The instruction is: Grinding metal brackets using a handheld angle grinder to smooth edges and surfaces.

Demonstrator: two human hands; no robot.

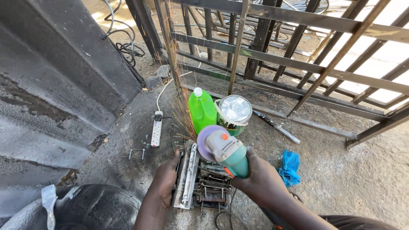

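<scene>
My right hand point(260, 176) grips a green and grey angle grinder point(228, 152). Its spinning disc point(207, 140) touches the top end of a flat metal strip point(189, 172), and orange sparks point(181, 106) fly up and away from it. My left hand point(164, 183) presses on the left edge of that strip, which lies on a small metal stand point(213, 187) with welded parts.
A green plastic bottle point(202, 110) and a paint tin point(234, 113) stand just beyond the disc. A white power strip point(156, 130) lies to the left, a blue cloth point(290, 167) to the right. Corrugated metal sheet point(55, 85) fills the left; a barred steel frame point(298, 64) stands behind.
</scene>
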